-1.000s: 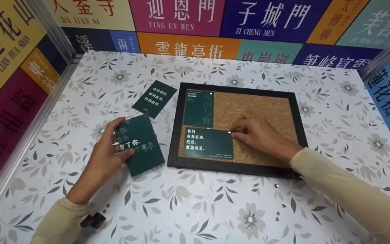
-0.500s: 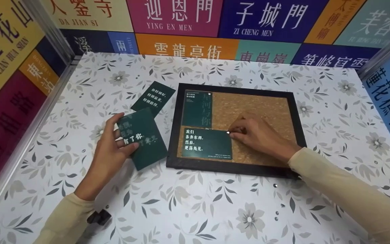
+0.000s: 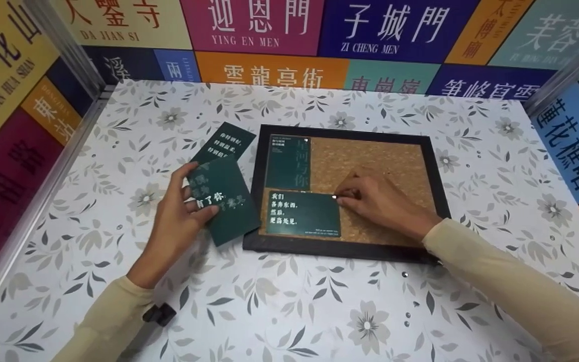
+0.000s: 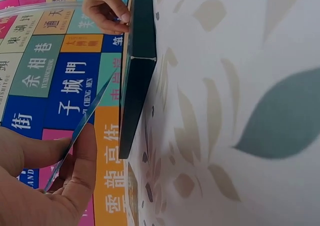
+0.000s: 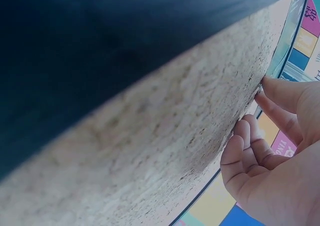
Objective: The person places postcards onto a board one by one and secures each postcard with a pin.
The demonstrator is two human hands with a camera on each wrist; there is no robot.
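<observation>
A black-framed cork board [image 3: 422,151] lies mid-table with two dark green cards on it, one upright at the top left [image 3: 284,161] and one lying across below it [image 3: 303,213]. My right hand [image 3: 344,197] rests on the cork, its curled fingers pinching a small pin [image 3: 335,196] at the lower card's top right corner. In the right wrist view the fingertips [image 5: 267,86] meet against the cork [image 5: 150,136]. My left hand [image 3: 196,193] holds a third green card [image 3: 226,211], tilted, its edge over the frame's left side [image 4: 137,71].
A fourth green card [image 3: 223,143] lies on the flowered tablecloth [image 3: 294,301] just behind my left hand. Small pins [image 3: 404,274] are scattered near the front right. A small black object [image 3: 159,314] sits by my left forearm. Walls with coloured signs close three sides.
My left hand has carried its card to the right and a little away from me, up to the frame's left edge. The right hand stays at the card's corner.
</observation>
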